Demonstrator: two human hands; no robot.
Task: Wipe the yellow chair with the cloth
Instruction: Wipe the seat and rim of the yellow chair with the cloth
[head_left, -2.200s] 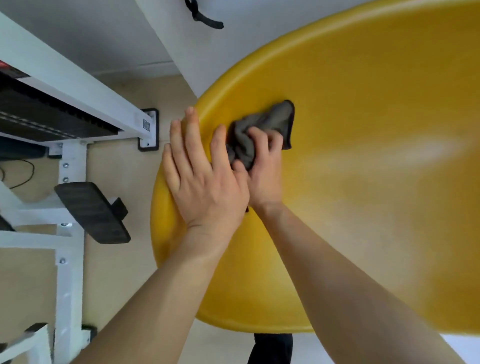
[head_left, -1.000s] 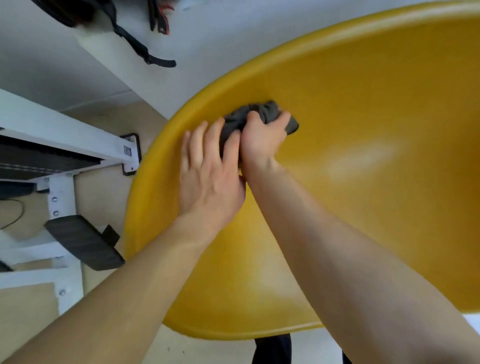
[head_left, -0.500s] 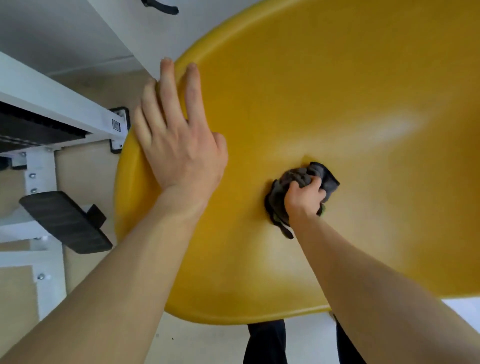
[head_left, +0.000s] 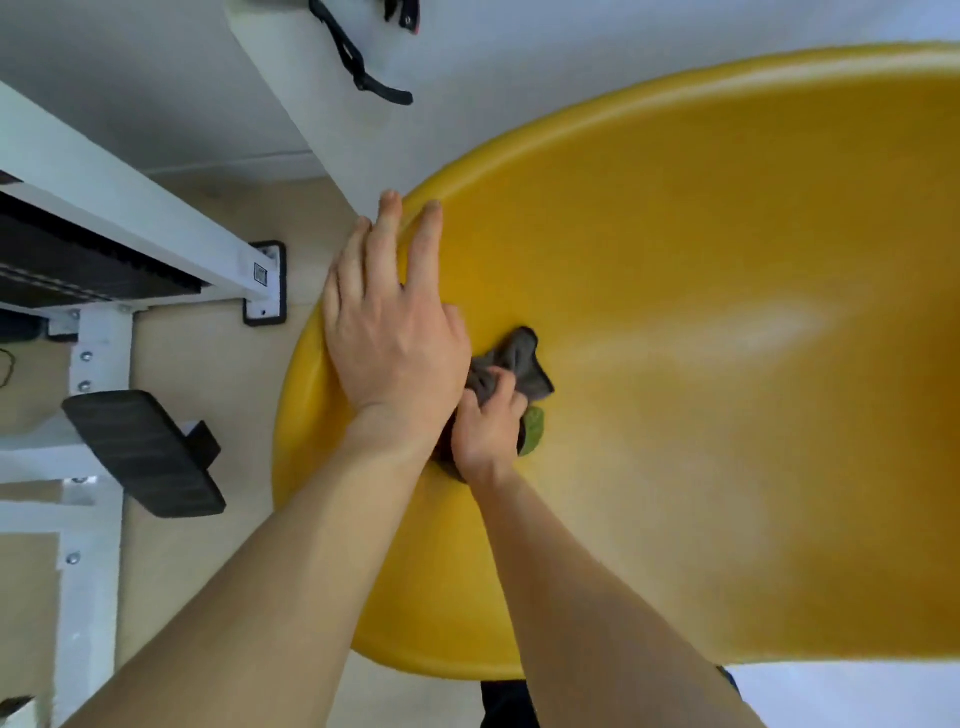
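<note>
The yellow chair (head_left: 701, 364) fills the right and centre of the view, its smooth curved seat shell facing me. My left hand (head_left: 389, 322) lies flat on the shell's left rim, fingers spread and pointing up. My right hand (head_left: 488, 431) is just to its right, fingers closed on a bunched grey cloth (head_left: 514, 364) with a green patch showing beneath. The cloth presses against the seat surface. Part of it is hidden under both hands.
A white metal frame (head_left: 104, 208) with a black padded pedal (head_left: 140, 452) stands to the left on a beige floor. A white wall corner and a black strap (head_left: 358, 67) are at the top. A dark chair leg (head_left: 506, 701) shows below the seat.
My right hand has slid the cloth left and up across the seat, back beside my left hand. My left hand stays flat on the rim.
</note>
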